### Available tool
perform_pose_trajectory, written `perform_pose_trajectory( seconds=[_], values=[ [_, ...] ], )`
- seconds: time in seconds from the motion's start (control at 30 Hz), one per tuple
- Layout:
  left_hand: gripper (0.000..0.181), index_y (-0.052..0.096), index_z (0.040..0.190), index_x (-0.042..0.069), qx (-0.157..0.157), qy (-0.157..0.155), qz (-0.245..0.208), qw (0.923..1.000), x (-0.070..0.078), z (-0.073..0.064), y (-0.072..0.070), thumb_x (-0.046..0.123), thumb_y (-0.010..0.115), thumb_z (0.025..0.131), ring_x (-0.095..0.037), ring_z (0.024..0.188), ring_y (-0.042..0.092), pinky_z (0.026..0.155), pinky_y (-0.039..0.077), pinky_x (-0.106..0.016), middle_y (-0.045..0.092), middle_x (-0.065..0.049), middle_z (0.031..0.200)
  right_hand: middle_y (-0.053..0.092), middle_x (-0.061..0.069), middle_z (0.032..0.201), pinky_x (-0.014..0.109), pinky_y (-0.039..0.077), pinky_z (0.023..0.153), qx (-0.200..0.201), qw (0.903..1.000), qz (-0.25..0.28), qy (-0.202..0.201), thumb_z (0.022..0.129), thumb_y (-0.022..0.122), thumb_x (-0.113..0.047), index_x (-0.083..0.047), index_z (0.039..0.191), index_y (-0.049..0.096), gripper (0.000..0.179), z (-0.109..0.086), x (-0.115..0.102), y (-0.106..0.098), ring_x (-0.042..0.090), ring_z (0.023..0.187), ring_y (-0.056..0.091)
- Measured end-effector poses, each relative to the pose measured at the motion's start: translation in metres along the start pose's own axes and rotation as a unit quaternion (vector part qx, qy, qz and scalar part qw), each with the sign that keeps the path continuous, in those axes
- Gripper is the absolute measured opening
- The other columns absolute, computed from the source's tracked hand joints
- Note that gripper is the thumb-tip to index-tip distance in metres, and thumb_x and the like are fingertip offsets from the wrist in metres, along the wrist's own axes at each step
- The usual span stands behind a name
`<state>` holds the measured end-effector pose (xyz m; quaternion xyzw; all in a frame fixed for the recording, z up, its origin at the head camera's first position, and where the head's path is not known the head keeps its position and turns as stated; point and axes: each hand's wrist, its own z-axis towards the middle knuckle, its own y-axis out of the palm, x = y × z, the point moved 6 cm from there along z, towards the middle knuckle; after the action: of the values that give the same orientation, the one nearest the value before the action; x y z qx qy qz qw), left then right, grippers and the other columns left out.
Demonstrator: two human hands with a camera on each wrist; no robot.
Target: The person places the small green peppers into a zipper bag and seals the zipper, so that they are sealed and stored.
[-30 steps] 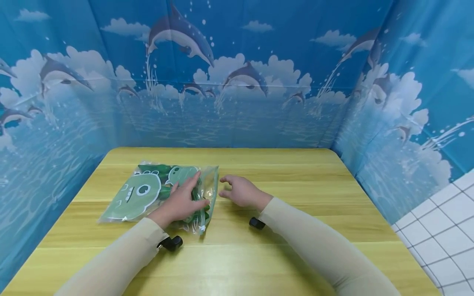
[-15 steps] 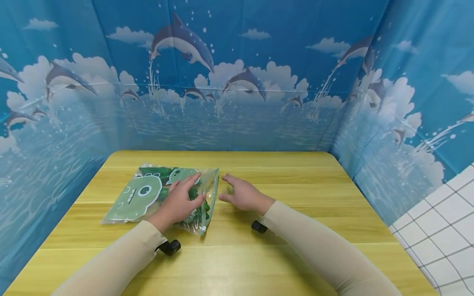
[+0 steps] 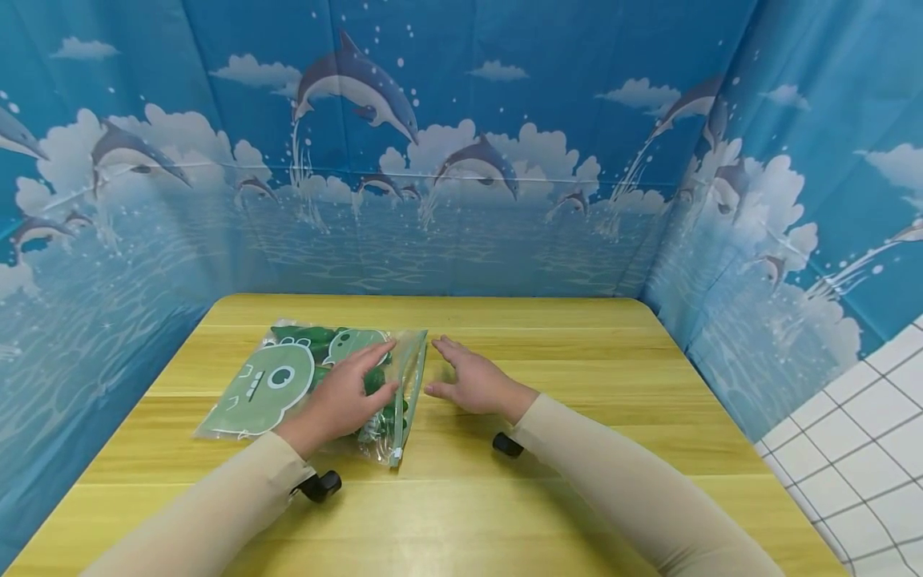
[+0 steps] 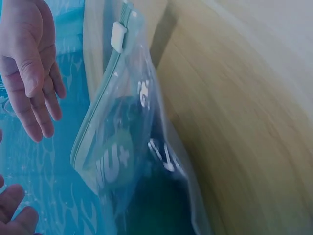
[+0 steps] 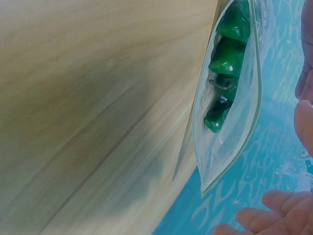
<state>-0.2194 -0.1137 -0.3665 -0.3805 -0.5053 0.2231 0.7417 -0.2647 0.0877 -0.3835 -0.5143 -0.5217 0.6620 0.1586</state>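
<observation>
A clear zip bag [image 3: 263, 393] with a printed green one-eyed monster lies on the left half of the table. Green peppers [image 5: 230, 56] show inside through its gaping mouth in the right wrist view. Over the bag's right part, my left hand [image 3: 342, 401] has its fingers extended and thumb spread. The white zip slider [image 4: 118, 36] sits at the near end of the mouth. Just right of the mouth is my right hand [image 3: 479, 381], apart from the bag, its fingers stretched toward it and nothing held.
The yellow wood-grain table [image 3: 577, 449] extends to the right and front of the bag. A blue dolphin-print curtain [image 3: 461, 232] borders its back and sides. White tiles [image 3: 858, 433] show at the far right.
The view has tipped slightly since a second ago. My left hand has drifted slightly toward the left, and my right fingers have straightened a little. The bag's mouth end has shifted a little.
</observation>
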Motion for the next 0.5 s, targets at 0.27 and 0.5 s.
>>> perform_pose_trajectory(
  seconds=[0.27, 0.5],
  values=[
    [0.064, 0.047, 0.16, 0.013, -0.022, 0.041, 0.062, 0.997, -0.002, -0.012, -0.004, 0.032, 0.069, 0.103, -0.04, 0.154, 0.041, 0.118, 0.04, -0.066, 0.047, -0.014, 0.164, 0.01, 0.008, 0.179, 0.055, 0.027, 0.129, -0.009, 0.9999, 0.004, -0.009, 0.1, 0.069, -0.05, -0.018, 0.171, 0.018, 0.093, 0.0, 0.003, 0.003, 0.03, 0.165, 0.015],
    [0.059, 0.058, 0.152, 0.013, -0.025, 0.08, 0.13, 0.9879, -0.004, -0.024, -0.003, 0.034, 0.073, 0.099, -0.036, 0.149, 0.05, 0.117, 0.043, -0.063, 0.058, -0.01, 0.156, 0.006, 0.004, 0.179, 0.056, 0.024, 0.13, -0.015, 0.9995, 0.006, -0.026, 0.1, 0.071, -0.047, -0.021, 0.171, 0.015, 0.094, -0.001, 0.0, 0.007, 0.029, 0.165, 0.01]
  ],
)
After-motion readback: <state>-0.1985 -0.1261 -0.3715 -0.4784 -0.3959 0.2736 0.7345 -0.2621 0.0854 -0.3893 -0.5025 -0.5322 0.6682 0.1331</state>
